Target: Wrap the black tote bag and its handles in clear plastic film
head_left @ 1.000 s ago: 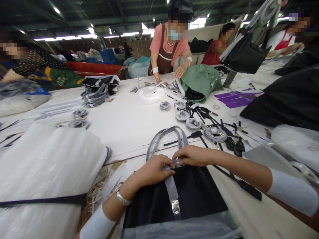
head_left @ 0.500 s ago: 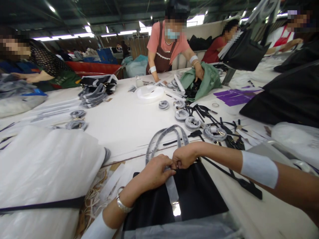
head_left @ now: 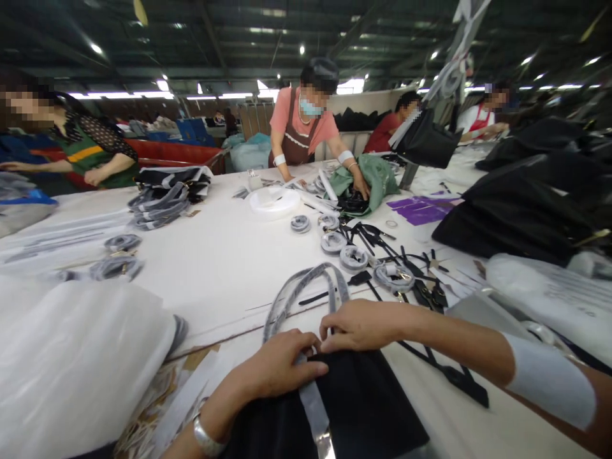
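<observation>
A black handbag point(head_left: 370, 395) leans at the table's near edge, its two handles point(head_left: 282, 296) wrapped in clear film and standing up. Down its front runs a film-covered strap point(head_left: 313, 405) with a shiny metal clasp point(head_left: 326, 445). My left hand point(head_left: 284, 363) is closed on the bag's top edge, thumb in front, fingers partly hidden behind. Close beside it, my right hand point(head_left: 356, 325) is closed with bent fingers at the top edge by the handle. What its fingertips pinch is hidden.
Coiled wrapped straps point(head_left: 354, 258) and loose black straps point(head_left: 421, 290) lie beyond the bag on the white table point(head_left: 215, 255). White wrapping sheets point(head_left: 81, 357) are piled at left. Across the table, a co-worker in a brown apron point(head_left: 299, 131) reaches into a green sack point(head_left: 377, 182).
The view has tilted up, so the bag and my hands sit lower. My right hand's fingers have shifted slightly at the bag's top edge; my left hand keeps its hold.
</observation>
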The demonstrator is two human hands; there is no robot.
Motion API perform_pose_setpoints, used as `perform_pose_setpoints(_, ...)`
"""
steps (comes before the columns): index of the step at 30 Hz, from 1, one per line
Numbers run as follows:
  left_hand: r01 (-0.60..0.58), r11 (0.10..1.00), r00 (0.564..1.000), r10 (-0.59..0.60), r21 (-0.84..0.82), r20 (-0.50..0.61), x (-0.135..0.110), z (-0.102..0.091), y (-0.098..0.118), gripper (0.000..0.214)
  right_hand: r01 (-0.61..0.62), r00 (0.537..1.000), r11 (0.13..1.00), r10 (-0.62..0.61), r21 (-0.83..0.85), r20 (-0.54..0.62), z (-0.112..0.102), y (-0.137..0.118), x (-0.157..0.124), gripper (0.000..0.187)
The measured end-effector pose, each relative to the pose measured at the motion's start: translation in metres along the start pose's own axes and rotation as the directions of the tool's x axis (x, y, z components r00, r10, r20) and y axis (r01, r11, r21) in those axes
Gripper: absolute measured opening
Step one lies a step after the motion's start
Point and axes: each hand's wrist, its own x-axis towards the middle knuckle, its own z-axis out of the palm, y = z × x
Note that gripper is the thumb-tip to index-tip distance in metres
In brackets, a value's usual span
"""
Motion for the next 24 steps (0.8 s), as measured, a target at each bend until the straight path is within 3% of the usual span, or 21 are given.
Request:
perform_pose_setpoints(2,-0.003,1.0,1.0,0.002,0.014,0.02,0.006,0.007,-0.003,0.029,-0.024,0.999,1.0,0.025,-0.007,0.038,0.018,-0.001,-0.006,0.053)
perform_pose_setpoints(4,0.026,0.999,1.0,-0.026,0.031,-0.016,0.012,0.016,-0.007,0.026,-0.063,0.998,0.998,0.063,0.004,0.024,0.039,0.003,-0.005,0.046)
perform_pose_setpoints(7,0.043,0.998,0.993,-0.038,0.039,-0.109,0.012,0.02,-0.009,0.031,-0.09,0.973,0.995,0.081,-0.035,-0.215,0.061,0.01,-0.001,0.029)
perform_pose_setpoints(9,0.037,0.999,0.989,-0.032,0.034,-0.145,0.002,0.014,-0.006,0.039,-0.066,0.904,0.994,0.023,-0.087,-0.426,0.066,0.008,-0.01,0.023)
perform_pose_setpoints(11,0.08,0.996,0.983,-0.073,0.033,-0.171,-0.019,0.004,0.002,0.038,-0.035,0.802,0.997,-0.011,-0.066,-0.597,0.07,0.0,-0.033,0.02)
perform_pose_setpoints(13,0.142,0.989,0.974,-0.133,0.039,-0.182,-0.049,-0.002,0.012,0.039,-0.043,0.703,0.998,0.063,0.046,-0.709,0.079,-0.01,-0.067,0.025)
perform_pose_setpoints(15,0.175,0.982,0.972,-0.162,0.065,-0.17,-0.084,0.003,0.023,0.042,-0.11,0.647,0.981,0.194,0.161,-0.737,0.1,-0.019,-0.103,0.035)
perform_pose_setpoints(19,0.179,0.959,0.98,-0.154,0.221,-0.123,-0.137,0.044,0.035,0.06,-0.232,0.699,0.911,0.4,0.341,-0.593,0.162,-0.034,-0.148,0.06)
perform_pose_setpoints(22,0.223,0.906,0.969,-0.168,0.359,-0.179,-0.148,0.079,0.039,0.065,-0.265,0.715,0.875,0.46,0.405,-0.526,0.198,-0.043,-0.149,0.072)
perform_pose_setpoints(24,0.265,0.873,0.956,-0.181,0.411,-0.232,-0.149,0.095,0.043,0.063,-0.264,0.707,0.871,0.467,0.415,-0.531,0.21,-0.047,-0.146,0.073)
